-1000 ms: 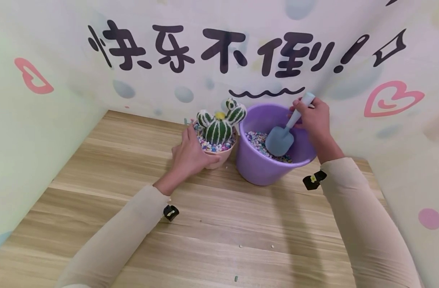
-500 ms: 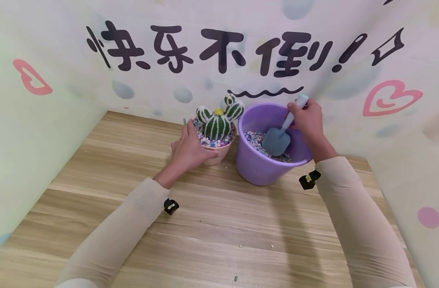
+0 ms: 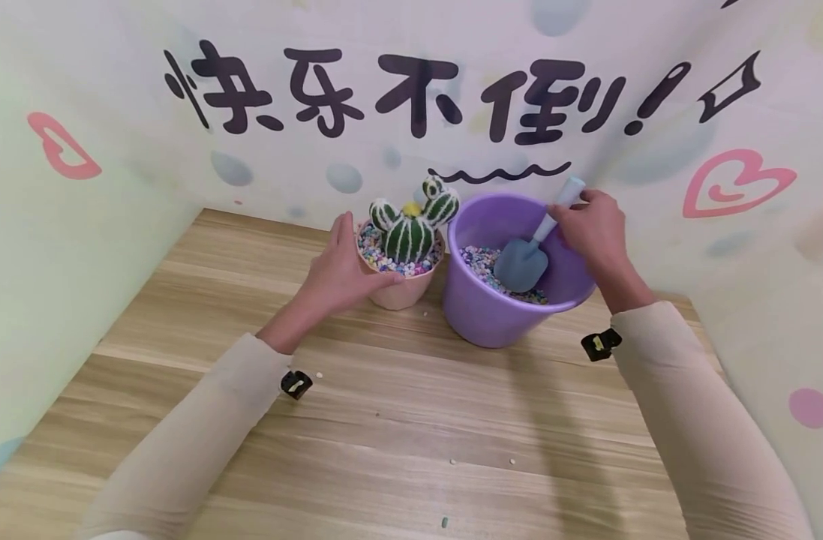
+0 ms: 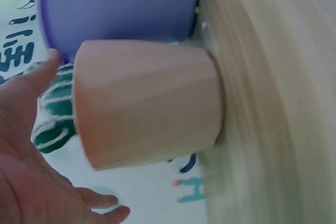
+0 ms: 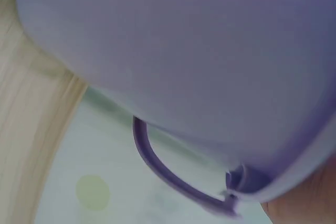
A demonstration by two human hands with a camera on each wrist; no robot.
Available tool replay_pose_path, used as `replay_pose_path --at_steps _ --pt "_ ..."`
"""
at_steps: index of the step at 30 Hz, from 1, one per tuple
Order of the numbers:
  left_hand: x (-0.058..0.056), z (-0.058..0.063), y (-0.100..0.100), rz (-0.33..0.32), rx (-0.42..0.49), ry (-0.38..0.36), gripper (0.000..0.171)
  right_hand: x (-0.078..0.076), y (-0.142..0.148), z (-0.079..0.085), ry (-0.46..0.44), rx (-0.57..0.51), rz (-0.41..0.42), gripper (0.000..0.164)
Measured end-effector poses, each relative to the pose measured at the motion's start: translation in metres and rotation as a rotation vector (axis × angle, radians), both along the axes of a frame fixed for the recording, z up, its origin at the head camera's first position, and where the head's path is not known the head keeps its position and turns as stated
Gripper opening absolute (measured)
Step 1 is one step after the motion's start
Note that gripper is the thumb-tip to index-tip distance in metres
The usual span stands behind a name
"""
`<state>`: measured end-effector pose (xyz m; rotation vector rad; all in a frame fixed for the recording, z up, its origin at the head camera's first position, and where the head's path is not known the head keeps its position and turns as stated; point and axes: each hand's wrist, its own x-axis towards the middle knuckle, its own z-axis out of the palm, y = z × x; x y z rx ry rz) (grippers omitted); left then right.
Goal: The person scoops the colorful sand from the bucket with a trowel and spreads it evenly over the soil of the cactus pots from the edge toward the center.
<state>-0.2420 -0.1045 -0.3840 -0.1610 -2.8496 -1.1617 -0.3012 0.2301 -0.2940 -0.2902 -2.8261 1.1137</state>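
Note:
In the head view, my left hand lies beside the pink flowerpot, thumb along its front and fingers at its left. The left wrist view shows those fingers spread and apart from the pot's wall. A green cactus with white fuzzy ribs stands in colourful pebbles in the pot. My right hand is at the handle of a blue-grey trowel, one digit across it; the other fingers are partly hidden. The trowel leans inside the purple bucket, its blade on pebbles.
The bucket stands close to the pot's right. A few loose pebbles and a small green piece lie on the wooden table. A printed cloth wall rises directly behind. The bucket's bail handle hangs at its side.
My left hand has loosened from the pot and drawn slightly left. My right hand has shifted right along the trowel's handle, while the trowel has barely moved.

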Motion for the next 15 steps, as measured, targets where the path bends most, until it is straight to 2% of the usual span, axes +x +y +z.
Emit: replay_pose_path --at_steps 3,7,11,15 --pt "0.002 0.01 -0.009 -0.037 -0.014 0.008 0.116 0.008 0.002 0.002 -0.014 0.03 0.027 0.073" --pt "0.005 0.022 -0.021 -0.096 -0.08 0.046 0.104 0.024 0.001 0.004 0.002 0.108 0.088 0.078" --pt "0.011 0.033 -0.029 -0.174 -0.197 0.102 0.1 0.043 -0.003 0.003 0.044 0.219 0.203 0.082" --pt "0.023 0.042 -0.031 -0.273 -0.371 0.134 0.098 0.064 -0.009 -0.002 0.07 0.332 0.346 0.083"
